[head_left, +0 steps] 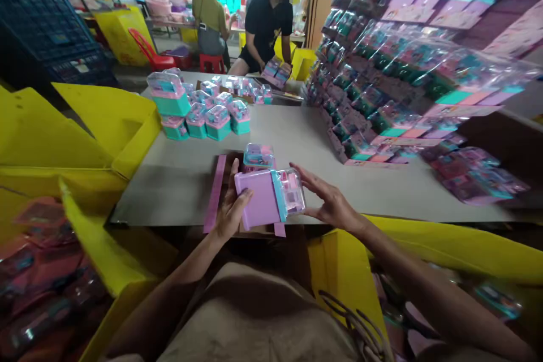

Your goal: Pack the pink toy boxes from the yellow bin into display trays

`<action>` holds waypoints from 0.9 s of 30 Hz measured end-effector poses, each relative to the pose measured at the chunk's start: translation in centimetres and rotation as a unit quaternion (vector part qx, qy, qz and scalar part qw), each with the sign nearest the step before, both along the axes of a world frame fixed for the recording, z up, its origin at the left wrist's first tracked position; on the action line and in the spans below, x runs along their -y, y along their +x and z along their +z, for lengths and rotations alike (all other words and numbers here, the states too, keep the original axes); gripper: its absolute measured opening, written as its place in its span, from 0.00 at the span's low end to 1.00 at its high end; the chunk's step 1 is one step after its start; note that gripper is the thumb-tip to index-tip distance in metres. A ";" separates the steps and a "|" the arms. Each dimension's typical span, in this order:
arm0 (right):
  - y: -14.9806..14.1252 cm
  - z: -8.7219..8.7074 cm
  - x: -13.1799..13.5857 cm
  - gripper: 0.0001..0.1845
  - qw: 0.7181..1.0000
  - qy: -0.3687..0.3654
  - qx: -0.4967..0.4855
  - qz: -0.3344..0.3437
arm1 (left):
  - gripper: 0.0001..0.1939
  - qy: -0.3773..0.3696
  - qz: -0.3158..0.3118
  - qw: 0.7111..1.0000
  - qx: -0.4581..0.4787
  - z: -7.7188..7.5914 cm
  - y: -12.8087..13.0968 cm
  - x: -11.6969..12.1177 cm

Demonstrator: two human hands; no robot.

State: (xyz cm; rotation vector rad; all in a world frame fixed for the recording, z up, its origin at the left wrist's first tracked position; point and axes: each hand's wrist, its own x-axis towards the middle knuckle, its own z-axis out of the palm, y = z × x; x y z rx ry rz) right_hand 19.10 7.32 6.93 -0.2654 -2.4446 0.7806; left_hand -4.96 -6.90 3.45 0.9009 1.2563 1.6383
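Upper left: 1 red chair [155, 56]. Centre: 1 pink-edged tray [215, 192] on table [292, 130], 1 clear-topped box [258, 154] in it. Left hand [232, 212], centre: pinching 1 purple box [259, 199], thumb on top, box tipped over, clear lid [292, 189] toward frame right. Right hand [333, 202], right of centre: thumb and fingers spread around lid, contact unclear. Upper right: 1 tall stack [373, 96].

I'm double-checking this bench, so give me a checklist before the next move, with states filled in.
1. Lilac box held in the left hand: ok.
2. Lilac box upright: not ok, tipped on its side.
3. Clear top on the box: ok.
4. Right hand touching the clear top: cannot tell; fingers spread beside it.
5. Pink-edged tray fully in view: not ok, the lilac box hides part.
6. Right hand apart from stacked packs: ok.
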 end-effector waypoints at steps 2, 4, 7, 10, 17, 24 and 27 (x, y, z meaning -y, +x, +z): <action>-0.3 -0.6 0.2 0.52 1.000 -0.001 0.002 -0.006 | 0.40 0.014 0.007 0.999 -0.028 -0.2 -0.5 0.2; -0.5 -0.7 0.3 0.54 1.000 0.021 0.006 -0.004 | 0.42 0.019 0.004 1.000 -0.021 -0.2 -0.8 0.0; -0.8 0.4 0.3 0.56 0.994 0.097 0.034 0.028 | 0.42 -0.043 -0.075 0.989 0.119 0.0 -1.1 -1.0; -1.6 1.8 -0.1 0.55 0.991 0.116 0.062 0.038 | 0.44 -0.119 -0.201 0.933 0.274 0.1 -1.1 -1.9; -3.3 1.4 0.2 0.47 0.995 0.044 0.032 -0.089 | 0.49 -0.076 -0.146 0.923 0.347 -0.3 -0.4 -1.8; -3.8 1.8 2.5 0.43 0.990 0.096 0.051 -0.086 | 0.52 -0.082 -0.207 0.901 0.373 -3.4 1.1 -2.2; -4.2 3.7 2.2 0.46 0.989 0.105 0.075 -0.069 | 0.51 -0.094 -0.215 0.919 0.317 -2.9 -0.2 -2.4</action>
